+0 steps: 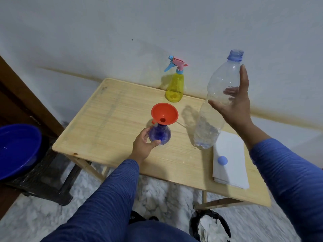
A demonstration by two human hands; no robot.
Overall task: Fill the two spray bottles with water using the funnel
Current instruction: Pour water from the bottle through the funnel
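While the orange funnel [164, 114] sits with its spout down in the neck of the blue spray bottle [160, 135], I steady that bottle near the middle of the table [108, 119] so it won't tip under the funnel's weight. My left hand [144, 143] curls round its round base, thumb in front and fingers behind. My right hand [232, 103] carries the big clear water bottle [216, 102], fingers spread fairly wide round its middle, thumb up toward the shoulder. I hold it upright with its uncapped mouth at the top, so nothing spills; it looks nearly empty, just a little left at the bottom. Its base hangs close to the table beside a stack of white paper [230, 161], where its blue cap [222, 160] lies. Farther back by the wall stands the yellow spray bottle [175, 89], its sprayer head screwed on. Off to my left a blue basin [17, 149] rests on a dark stool.
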